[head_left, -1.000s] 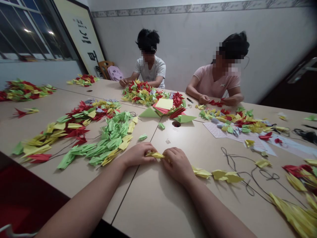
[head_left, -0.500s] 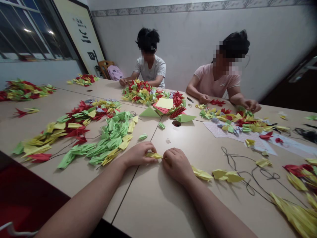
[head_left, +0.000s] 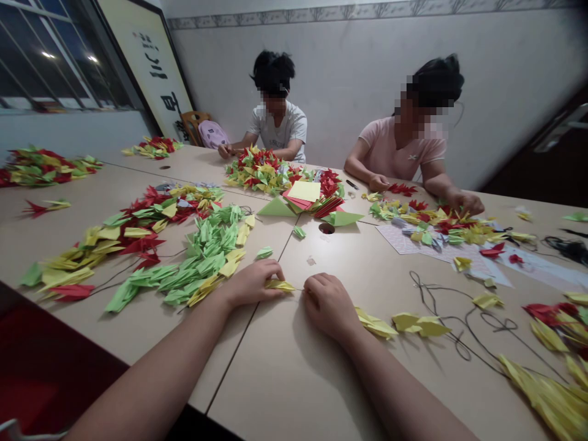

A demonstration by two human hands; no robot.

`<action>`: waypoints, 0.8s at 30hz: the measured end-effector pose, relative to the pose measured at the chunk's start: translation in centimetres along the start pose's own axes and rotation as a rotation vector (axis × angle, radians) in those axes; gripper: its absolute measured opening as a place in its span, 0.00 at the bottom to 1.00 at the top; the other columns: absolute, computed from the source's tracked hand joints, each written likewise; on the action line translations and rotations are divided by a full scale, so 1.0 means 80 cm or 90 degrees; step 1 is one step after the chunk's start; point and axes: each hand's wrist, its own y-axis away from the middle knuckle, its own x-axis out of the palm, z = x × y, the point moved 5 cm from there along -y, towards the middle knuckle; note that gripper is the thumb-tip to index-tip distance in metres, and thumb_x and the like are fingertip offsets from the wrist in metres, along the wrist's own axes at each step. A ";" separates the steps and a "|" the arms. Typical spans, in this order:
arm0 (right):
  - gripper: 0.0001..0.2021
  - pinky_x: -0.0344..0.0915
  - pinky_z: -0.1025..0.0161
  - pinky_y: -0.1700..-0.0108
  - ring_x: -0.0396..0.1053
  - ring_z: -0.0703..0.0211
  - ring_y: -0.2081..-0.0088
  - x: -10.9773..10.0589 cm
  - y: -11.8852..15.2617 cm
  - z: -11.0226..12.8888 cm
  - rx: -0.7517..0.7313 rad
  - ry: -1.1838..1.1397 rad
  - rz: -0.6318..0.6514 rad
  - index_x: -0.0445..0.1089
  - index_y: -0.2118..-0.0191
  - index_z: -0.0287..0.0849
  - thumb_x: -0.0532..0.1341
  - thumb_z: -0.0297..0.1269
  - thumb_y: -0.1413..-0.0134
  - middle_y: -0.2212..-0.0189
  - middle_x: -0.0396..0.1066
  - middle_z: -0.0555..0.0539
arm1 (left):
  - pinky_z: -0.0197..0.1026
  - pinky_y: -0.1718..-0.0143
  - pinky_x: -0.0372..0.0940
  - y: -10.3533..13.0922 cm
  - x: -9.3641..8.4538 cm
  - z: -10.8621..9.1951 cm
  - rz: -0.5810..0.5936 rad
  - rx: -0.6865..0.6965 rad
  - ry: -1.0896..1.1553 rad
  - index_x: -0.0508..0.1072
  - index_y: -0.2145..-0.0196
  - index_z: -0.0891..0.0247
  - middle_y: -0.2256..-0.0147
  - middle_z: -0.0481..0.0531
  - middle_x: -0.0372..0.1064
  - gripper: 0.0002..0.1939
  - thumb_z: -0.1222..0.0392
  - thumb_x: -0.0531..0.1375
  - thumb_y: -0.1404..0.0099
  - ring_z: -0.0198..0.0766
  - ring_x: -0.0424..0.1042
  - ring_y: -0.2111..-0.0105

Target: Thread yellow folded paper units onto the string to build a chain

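Note:
My left hand is closed on a yellow folded paper piece, whose tip points right. Just right of it, my right hand has its fingers curled together; what they pinch is hidden, though a thin line runs between the two hands. Beyond my right wrist, yellow folded pieces lie in a row on the table. A dark cord lies looped to their right. Left of my left hand is a heap of green folded pieces.
Mixed paper heaps and square sheets lie further back. Two people sit across the table, their hands at the far side. Printed sheets lie at the right, and more yellow pieces at the near right.
My left hand has shifted slightly left with the yellow piece, so the gap between my hands is wider. The right hand has barely moved.

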 end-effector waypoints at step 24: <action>0.03 0.54 0.64 0.62 0.62 0.59 0.66 0.004 -0.002 0.002 -0.015 0.000 0.047 0.65 0.69 0.43 0.54 0.33 0.48 0.70 0.69 0.49 | 0.37 0.61 0.58 -0.003 0.004 -0.002 0.022 0.031 0.004 0.71 0.62 0.61 0.65 0.49 0.66 0.13 0.53 0.59 0.44 0.36 0.64 0.63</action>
